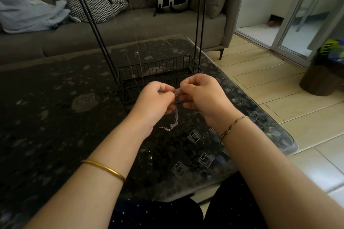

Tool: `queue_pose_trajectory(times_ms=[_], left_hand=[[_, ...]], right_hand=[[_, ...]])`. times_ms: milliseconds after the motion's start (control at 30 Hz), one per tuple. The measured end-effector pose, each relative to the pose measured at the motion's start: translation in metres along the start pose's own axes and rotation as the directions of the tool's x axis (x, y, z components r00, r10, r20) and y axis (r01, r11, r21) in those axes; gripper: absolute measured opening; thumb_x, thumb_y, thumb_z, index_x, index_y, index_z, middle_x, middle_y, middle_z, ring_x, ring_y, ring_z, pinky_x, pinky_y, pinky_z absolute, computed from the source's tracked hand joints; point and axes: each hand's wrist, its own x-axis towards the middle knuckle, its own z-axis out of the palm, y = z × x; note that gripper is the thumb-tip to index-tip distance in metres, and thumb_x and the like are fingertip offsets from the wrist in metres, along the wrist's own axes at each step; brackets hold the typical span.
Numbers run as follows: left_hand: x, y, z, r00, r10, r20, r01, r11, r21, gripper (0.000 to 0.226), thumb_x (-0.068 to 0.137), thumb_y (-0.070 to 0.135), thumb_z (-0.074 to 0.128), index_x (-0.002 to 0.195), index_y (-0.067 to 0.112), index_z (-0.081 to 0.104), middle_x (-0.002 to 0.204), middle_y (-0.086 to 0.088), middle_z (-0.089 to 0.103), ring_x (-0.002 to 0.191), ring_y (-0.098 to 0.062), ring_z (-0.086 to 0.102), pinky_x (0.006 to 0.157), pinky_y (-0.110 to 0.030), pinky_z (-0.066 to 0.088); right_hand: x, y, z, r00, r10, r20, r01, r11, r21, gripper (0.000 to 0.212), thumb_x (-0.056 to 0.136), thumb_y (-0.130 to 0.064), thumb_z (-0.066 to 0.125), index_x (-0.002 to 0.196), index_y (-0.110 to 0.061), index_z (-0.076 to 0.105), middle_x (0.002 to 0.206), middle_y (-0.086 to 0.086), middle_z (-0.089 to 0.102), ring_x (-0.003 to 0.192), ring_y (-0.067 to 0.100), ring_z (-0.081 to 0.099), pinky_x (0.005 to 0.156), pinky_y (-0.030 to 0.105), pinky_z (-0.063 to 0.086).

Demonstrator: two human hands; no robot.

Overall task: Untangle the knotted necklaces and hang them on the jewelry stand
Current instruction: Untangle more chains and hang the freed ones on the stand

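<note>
My left hand (157,96) and my right hand (200,92) are held close together above the table, just in front of the stand's basket. Both pinch a thin silver necklace (175,120) at a small knot or bead between the fingertips. The rest of the chain hangs down in a tangled strand whose end curls to the left. The black wire jewelry stand (100,39) rises behind my hands, with hooks along its top bar. At least one thin gold chain (136,48) hangs from it, ending in a small pendant near the basket.
The stand's wire basket (158,67) sits on the dark patterned glass table (55,108). A grey sofa (130,29) with a checked cushion, a blue blanket and a backpack stands behind. Tiled floor and a sliding door lie to the right.
</note>
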Motion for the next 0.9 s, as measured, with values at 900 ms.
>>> queue_pose_trajectory(times_ms=[900], left_hand=[[0.0013, -0.0001, -0.0050, 0.990, 0.013, -0.137, -0.033, 0.989, -0.145, 0.016, 0.094, 0.009, 0.051, 0.094, 0.022, 0.060, 0.088, 0.002, 0.057, 0.071, -0.008, 0.052, 0.064, -0.024, 0.048]], right_hand=[[0.0001, 0.0014, 0.0020, 0.995, -0.007, 0.096, 0.026, 0.979, -0.203, 0.015, 0.092, -0.006, 0.048, 0.081, -0.012, 0.055, 0.079, 0.005, 0.059, 0.073, 0.015, 0.057, 0.061, 0.025, 0.053]])
